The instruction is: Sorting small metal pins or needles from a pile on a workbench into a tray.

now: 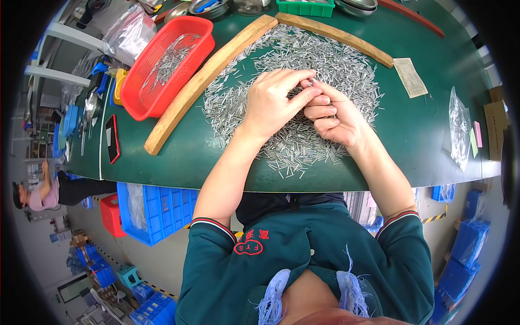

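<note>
A wide heap of small silver metal pins (303, 49) lies spread on the green tabletop (439, 146). Over its middle, my left hand (271, 103) and my right hand (338, 119) come together with fingertips touching. My left thumb and fingers pinch at a little metal pin or pins between the two hands. The right hand's thumb and index finger meet the same spot, its other fingers curled toward the palm. How many pins are between the fingers is too small to tell, and the inside of the right palm is hidden.
Two wooden bars (211, 81) meet in a corner behind the heap. Left of them stands a red basket (140, 108) with more pins inside, and a phone (112, 139). A paper slip (410, 77) and a clear plastic bag (459, 130) lie right. A blue crate (168, 211) stands below the table edge.
</note>
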Demonstrator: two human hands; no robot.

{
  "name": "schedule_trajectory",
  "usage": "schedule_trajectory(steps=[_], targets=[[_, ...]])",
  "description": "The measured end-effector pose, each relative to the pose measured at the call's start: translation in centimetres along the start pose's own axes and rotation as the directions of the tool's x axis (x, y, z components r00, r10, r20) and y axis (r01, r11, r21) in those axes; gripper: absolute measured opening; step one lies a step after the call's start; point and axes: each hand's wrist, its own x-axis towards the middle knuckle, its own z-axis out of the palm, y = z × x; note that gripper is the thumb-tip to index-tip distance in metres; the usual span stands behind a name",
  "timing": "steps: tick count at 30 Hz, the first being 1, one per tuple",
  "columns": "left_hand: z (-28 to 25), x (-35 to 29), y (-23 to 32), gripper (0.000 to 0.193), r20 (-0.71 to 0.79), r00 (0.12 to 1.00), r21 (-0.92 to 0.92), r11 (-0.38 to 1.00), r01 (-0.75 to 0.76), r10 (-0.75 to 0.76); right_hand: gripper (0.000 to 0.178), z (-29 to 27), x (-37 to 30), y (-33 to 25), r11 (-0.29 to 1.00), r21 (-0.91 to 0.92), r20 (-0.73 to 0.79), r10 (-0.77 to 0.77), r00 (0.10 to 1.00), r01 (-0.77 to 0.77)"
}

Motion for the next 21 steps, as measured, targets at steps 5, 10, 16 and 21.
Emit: schedule_trajectory(steps=[5,10,16,21], targets=[[-1.5,-1.0,-0.9,0.026,-0.068,0.997,-0.001,0.999,-0.049,0.049,0.020,0.7,1.3,1.1,0.998,0.042,0.010,0.047,0.999,-0.048],[1.2,-1.0,-0.5,0.027,-0.187,0.963,-0.111,0.970,-0.215,0.192,0.028,-1.4,-0.7,-0.3,0.985,-0.121,-0.028,-0.131,0.991,0.126],[1.0,-2.0,-0.3,0.027,-0.204,0.963,-0.055,0.981,-0.188,0.173,0.026,-2.5,-0.1,-0.4,0.983,-0.147,0.029,-0.107,0.994,0.110],[1.1,-1.6,-0.7,0.025,-0.198,0.963,-0.048,0.979,-0.198,0.185,0.024,-3.1,0.3,-1.4,0.975,-0.188,0.093,-0.102,0.990,0.118]])
